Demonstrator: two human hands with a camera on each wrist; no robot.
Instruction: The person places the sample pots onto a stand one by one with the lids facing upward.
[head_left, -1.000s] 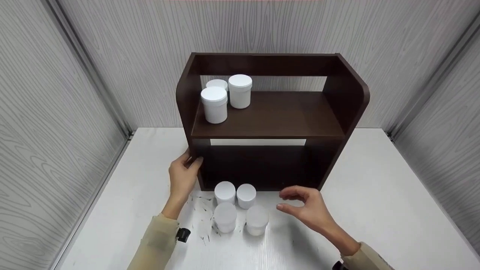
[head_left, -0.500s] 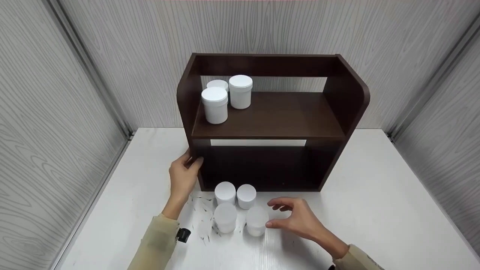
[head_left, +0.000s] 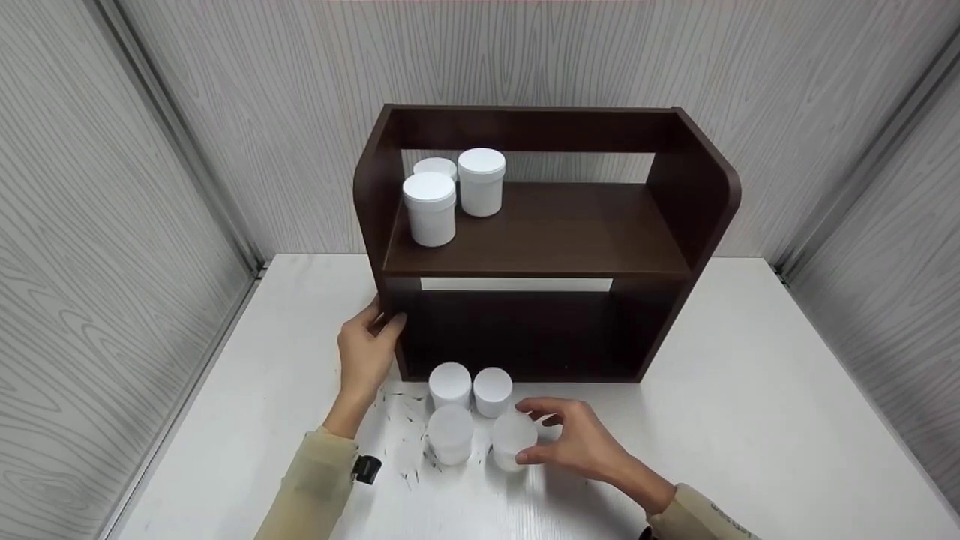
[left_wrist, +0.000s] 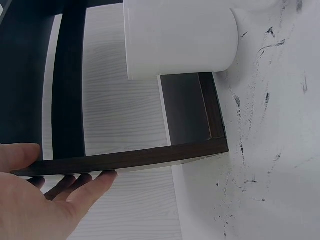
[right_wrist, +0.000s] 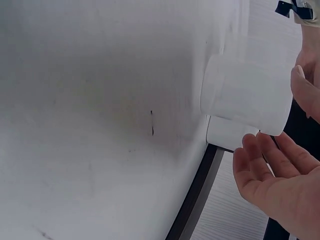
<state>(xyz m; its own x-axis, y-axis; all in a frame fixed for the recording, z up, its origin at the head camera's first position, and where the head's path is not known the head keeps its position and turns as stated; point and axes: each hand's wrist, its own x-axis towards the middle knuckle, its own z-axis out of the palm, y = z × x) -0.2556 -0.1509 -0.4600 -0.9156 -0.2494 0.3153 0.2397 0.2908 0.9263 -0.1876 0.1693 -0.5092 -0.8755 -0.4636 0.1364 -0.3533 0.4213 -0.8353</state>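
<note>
My left hand (head_left: 366,349) grips the left side panel of a dark brown two-tier shelf (head_left: 536,274), thumb inside and fingers outside. In the left wrist view that panel edge (left_wrist: 130,159) runs between thumb and fingers. My right hand (head_left: 581,442) curves loosely around a frosted translucent jar (head_left: 511,431), thumb at its near side, fingertips at its far side. In the right wrist view the fingers (right_wrist: 255,155) are close beside this jar (right_wrist: 247,92). A second frosted jar (head_left: 450,435) stands left of it. Behind are two white lidded jars, a larger one (head_left: 450,384) and a smaller one (head_left: 493,391).
Three white lidded jars, the front one (head_left: 430,210) tallest in view, stand at the left of the upper shelf board (head_left: 577,232). The white table (head_left: 750,420) bears dark scuff marks near the jars. Grey wood-grain walls (head_left: 525,52) enclose the back and sides.
My right hand has moved left and slightly toward me, from beside the shelf's front edge to around the right frosted jar. My left hand and the jars have stayed put.
</note>
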